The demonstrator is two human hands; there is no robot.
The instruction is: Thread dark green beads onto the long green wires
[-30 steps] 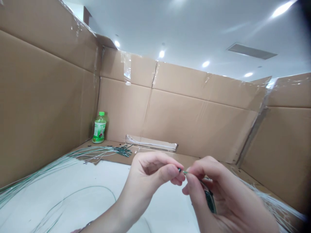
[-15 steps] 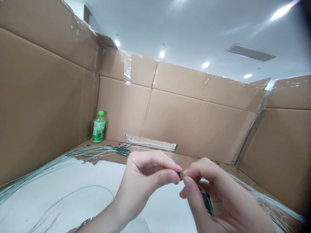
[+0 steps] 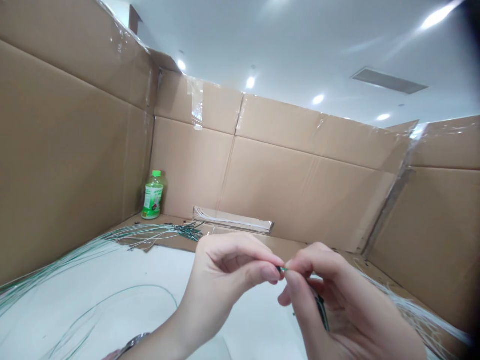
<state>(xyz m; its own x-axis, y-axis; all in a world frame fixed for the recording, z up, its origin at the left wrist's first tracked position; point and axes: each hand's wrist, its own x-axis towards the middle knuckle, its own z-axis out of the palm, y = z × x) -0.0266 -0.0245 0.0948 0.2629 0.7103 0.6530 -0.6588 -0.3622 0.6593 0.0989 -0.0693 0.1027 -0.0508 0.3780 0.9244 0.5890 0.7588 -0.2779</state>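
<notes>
Head cam was the only view here, looking down at my hands. My left hand [image 3: 232,280] was clenched in a tight thumb-and-forefinger pinch on the end of a thin green wire [image 3: 284,269], and my right hand [image 3: 337,305] had its fingertips closed on that same wire right beside it. Both hands were nearly touching, held up over a white surface [image 3: 157,265]. I'd guess a fingertip pinch made sense because a wire that thin needs fine control and could easily spring away. A dark green piece [image 3: 322,312] ran down through my right fingers, partly hidden, so I can't say exactly what it was.

Off to the left lay a long bundle of green wires [image 3: 75,255], their dark ends gathered together on brown cardboard, probably so they wouldn't tangle. A loose wire loop [image 3: 123,289] curved across the white, and more pale strands [image 3: 416,312] fanned out on the right. Cardboard walls [image 3: 300,195] boxed everything in, with a green-capped bottle [image 3: 153,196] in the corner and a folded cardboard strip [image 3: 232,221] against the back.
</notes>
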